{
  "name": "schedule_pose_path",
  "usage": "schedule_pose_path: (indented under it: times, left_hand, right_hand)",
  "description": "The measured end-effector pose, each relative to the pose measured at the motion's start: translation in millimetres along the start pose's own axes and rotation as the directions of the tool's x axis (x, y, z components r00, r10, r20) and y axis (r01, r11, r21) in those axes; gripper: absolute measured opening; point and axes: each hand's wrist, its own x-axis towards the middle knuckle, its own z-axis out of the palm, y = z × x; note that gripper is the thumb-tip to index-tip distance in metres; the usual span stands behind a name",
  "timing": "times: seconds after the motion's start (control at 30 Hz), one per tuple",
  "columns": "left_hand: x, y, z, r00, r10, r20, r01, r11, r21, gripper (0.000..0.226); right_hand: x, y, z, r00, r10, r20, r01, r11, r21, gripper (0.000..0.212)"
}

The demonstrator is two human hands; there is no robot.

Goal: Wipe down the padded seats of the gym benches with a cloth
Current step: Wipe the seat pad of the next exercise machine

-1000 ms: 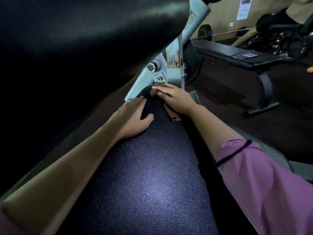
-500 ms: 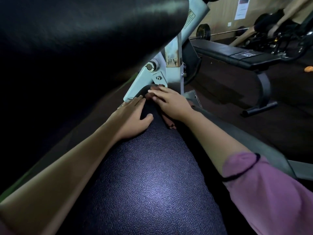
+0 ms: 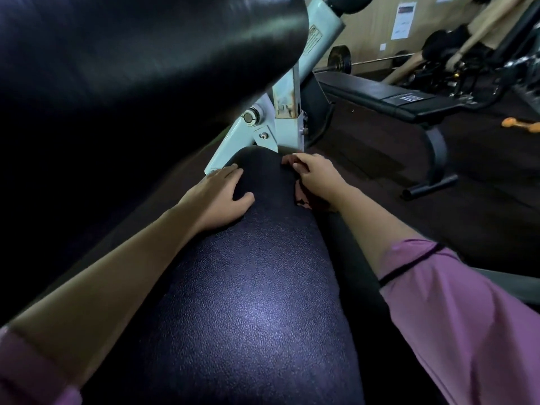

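A dark textured padded seat (image 3: 248, 287) runs from the bottom of the view up to a pale blue metal frame (image 3: 280, 124). My left hand (image 3: 219, 194) rests flat on the seat's far left edge, fingers straight. My right hand (image 3: 318, 176) presses a reddish cloth (image 3: 304, 200) against the seat's far right edge; the cloth shows under the palm and at the fingertips. A black backrest pad (image 3: 131, 68) leans overhead at the upper left.
A black flat bench (image 3: 380, 97) stands at the right on a curved foot. A barbell with a plate (image 3: 340, 61) lies by the back wall. More machines (image 3: 467, 62) fill the upper right. An orange object (image 3: 514, 122) lies on the dark floor.
My right hand with the cloth has slid from the seat's far tip rightward onto its right edge. My left hand has stayed in place.
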Motion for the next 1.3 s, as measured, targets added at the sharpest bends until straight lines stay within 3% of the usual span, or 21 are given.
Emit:
schedule_pose_path:
  times: [0.3,0.6,0.87,1.07,1.3]
  left_hand:
    - [-11,41,-12,0.998,-0.003,0.058,0.001,0.999,0.038,0.052]
    - [-43,113,5,0.990,0.138,0.040,-0.137,0.990,-0.039,0.050]
    - [-101,156,37,0.959,0.283,-0.003,-0.283,0.959,-0.007,0.044]
    - [-109,182,58,0.940,0.342,-0.011,-0.341,0.939,0.032,0.046]
    - [-89,206,36,0.930,0.367,0.022,-0.368,0.924,0.103,0.054]
  right_hand:
    - [-62,-3,-23,0.991,0.131,-0.038,-0.132,0.991,-0.022,0.031]
    - [-179,7,-41,0.891,0.356,-0.282,-0.254,0.906,0.340,0.032]
    - [-273,20,-41,0.789,0.483,-0.381,-0.202,0.788,0.581,0.033]
    - [-303,33,-36,0.783,0.481,-0.394,-0.168,0.774,0.610,0.039]
    - [-273,23,-66,0.791,0.547,-0.273,-0.261,0.706,0.659,0.037]
